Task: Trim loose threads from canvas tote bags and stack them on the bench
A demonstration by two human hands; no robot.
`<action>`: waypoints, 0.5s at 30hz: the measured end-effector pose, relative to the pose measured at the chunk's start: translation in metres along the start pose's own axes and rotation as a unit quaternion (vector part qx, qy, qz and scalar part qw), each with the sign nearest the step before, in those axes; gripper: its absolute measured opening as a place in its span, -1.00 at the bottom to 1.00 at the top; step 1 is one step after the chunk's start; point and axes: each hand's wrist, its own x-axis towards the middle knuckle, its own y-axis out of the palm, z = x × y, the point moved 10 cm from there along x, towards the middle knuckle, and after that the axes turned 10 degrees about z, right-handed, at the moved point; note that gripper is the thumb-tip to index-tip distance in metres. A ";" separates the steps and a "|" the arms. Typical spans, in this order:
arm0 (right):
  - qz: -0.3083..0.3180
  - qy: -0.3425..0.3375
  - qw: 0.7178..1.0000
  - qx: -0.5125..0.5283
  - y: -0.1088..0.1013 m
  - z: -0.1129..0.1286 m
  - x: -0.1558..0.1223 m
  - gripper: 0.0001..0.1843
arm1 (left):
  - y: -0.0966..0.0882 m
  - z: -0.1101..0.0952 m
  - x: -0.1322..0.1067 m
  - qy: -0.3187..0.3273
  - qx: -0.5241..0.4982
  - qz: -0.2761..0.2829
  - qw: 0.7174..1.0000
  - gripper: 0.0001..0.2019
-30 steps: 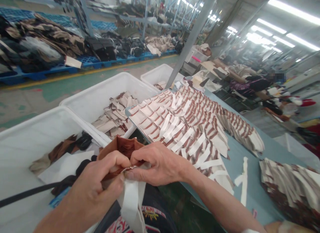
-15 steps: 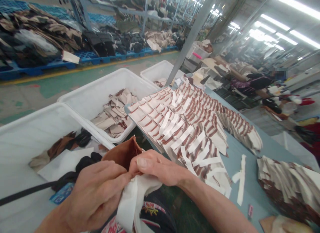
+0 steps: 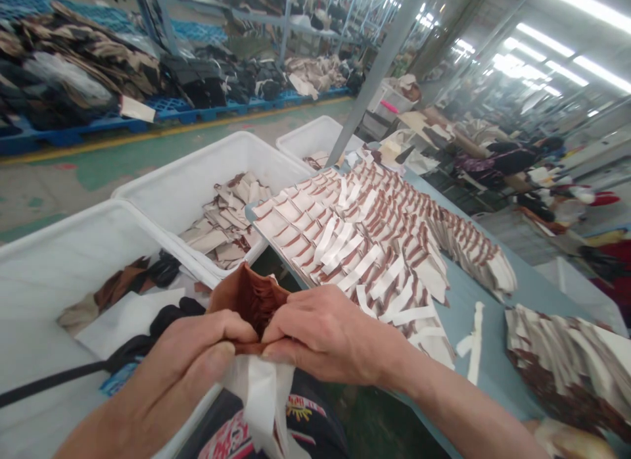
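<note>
Low in front of me I hold a brown and cream sewn piece [image 3: 227, 296], which gapes like a pouch with gathered brown material inside. My left hand [image 3: 190, 363] pinches its near edge from the left, thumb on top. Close beside it, my right hand [image 3: 328, 334] grips the same edge with fingers curled over. A white strip [image 3: 261, 393] and cream fabric hang below the fingers, over dark printed clothing. What lies under the fingertips is hidden.
A blue-grey table [image 3: 497, 334] on the right carries overlapping rows of cream and brown pieces [image 3: 305, 216], white strips and a stack [image 3: 562, 367]. White bins [image 3: 236, 140] with fabric pieces stand left and ahead. A slanted grey post [image 3: 369, 84] rises behind the table.
My hands have moved apart along the edge, and the right has turned so its fingers curl over. The brown opening has spread wider, and the white strip hangs straighter.
</note>
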 end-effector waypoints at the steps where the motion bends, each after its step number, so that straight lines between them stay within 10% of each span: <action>1: -0.009 -0.017 0.998 -0.051 0.000 0.007 -0.001 -0.55 | 0.003 -0.006 0.006 0.015 -0.036 0.039 0.998 -0.53; 8: -0.009 -0.030 0.997 -0.066 0.004 0.019 -0.006 -0.62 | 0.001 -0.039 0.005 0.136 0.059 -0.006 0.989 -0.57; 15: 0.012 -0.006 0.999 -0.051 0.001 0.018 -0.006 -0.65 | 0.006 -0.021 0.004 0.109 0.024 0.033 0.993 -0.66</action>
